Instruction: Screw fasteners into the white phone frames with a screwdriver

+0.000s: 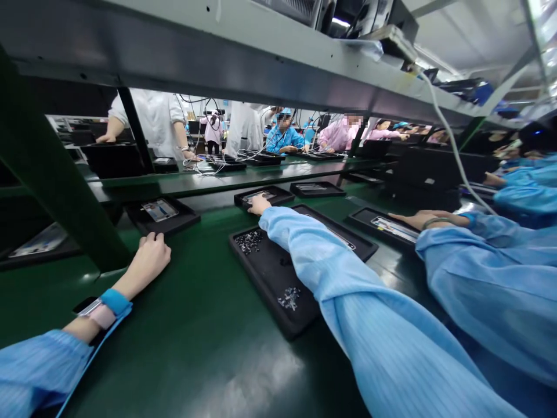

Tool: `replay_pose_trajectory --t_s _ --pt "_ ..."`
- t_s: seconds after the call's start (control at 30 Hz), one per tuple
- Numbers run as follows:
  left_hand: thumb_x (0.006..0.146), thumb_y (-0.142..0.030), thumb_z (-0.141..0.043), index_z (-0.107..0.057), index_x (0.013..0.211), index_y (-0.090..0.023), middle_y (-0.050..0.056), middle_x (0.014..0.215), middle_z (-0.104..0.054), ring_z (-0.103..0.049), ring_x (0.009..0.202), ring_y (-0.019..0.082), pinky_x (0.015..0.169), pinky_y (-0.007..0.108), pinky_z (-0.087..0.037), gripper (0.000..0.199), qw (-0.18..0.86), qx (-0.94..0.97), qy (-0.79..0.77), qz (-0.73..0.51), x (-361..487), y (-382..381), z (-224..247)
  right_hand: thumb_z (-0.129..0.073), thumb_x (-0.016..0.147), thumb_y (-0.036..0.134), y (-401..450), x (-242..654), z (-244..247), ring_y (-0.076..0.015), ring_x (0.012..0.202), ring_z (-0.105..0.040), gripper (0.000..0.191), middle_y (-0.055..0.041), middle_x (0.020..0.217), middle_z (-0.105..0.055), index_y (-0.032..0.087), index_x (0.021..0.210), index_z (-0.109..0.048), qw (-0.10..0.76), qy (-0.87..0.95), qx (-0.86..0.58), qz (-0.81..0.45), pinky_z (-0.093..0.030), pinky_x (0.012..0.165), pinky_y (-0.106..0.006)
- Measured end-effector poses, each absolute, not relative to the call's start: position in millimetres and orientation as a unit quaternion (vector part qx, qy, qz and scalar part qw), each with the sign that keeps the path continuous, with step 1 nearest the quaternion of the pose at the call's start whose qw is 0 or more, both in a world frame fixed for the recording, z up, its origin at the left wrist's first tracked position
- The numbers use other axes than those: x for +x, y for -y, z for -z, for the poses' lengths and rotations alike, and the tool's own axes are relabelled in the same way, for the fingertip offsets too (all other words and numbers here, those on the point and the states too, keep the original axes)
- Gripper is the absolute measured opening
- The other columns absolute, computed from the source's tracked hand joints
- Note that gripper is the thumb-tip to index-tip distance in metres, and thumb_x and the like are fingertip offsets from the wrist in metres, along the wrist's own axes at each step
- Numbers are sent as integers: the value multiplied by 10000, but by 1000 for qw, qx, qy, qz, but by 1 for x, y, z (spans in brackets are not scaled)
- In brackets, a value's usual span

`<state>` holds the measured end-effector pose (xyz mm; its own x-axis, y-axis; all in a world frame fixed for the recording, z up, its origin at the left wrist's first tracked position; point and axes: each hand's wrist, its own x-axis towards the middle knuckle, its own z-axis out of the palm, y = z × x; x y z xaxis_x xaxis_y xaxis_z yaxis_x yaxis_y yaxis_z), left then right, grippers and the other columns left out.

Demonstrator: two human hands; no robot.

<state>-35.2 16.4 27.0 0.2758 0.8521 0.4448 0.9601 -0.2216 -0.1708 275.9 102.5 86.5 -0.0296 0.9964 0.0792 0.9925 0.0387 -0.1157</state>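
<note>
While parts [248,242] are left in the near tray [266,270], the far tray [284,196] is reached by the right hand [260,205], with fingers' grip unclear, as in the left hand [152,259].

Above, beyond and beside

A grey metal shelf [261,58] spans the top — a white cable [447,122] hangs down from its right part. A green post [56,157] slants at left. Beyond, a person in white [152,119], one in blue [278,139] and one in pink [337,136] appear past tangled white wires [211,166]. Near right — a co-worker's blue sleeve [487,267].
</note>
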Motion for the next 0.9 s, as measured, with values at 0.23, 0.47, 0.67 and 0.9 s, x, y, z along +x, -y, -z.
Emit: replay_pose_trajectory --t_s 0.23,0.47,0.67,0.9 --pt "766 -242 -352 -567 919 -19 227 829 -588 -552 876 360 788 446 -418 345 191 -751 619 128 -28 -11 -29 -519 877 304 -109 270 -74 -194 981 -563 322 -94 1142 -543 136 1152 -518 59 750 -658 30 -490 818 -388" --pt "758 -291 -373 -524 1017 13 320 1054 -507 -515 994 444 833 550 -378 427 115 -716 661 191 -18 -3 -23 -523 869 296 -93 272 -98 -205 997 -543 308 -103 1139 -534 119 1121 -525 107 791 -597 83 -464 838 -397" --pt "740 -345 -427 -528 1032 -79 260 1178 -501 -421 1142 446 905 591 -340 408 -17 -709 637 301 -17 4 -39 -492 835 237 -71 262 -116 -236 944 -508 206 -151 1027 -541 87 972 -525 177 826 -525 100 -403 796 -338" --pt "907 -391 -85 -532 981 -45 198 889 -676 -660 844 236 747 349 -533 570 -314 -661 552 400 -11 8 -55 -485 824 226 7 241 -134 -182 877 -493 120 -98 980 -528 130 896 -486 228 889 -386 95 -391 757 -286"
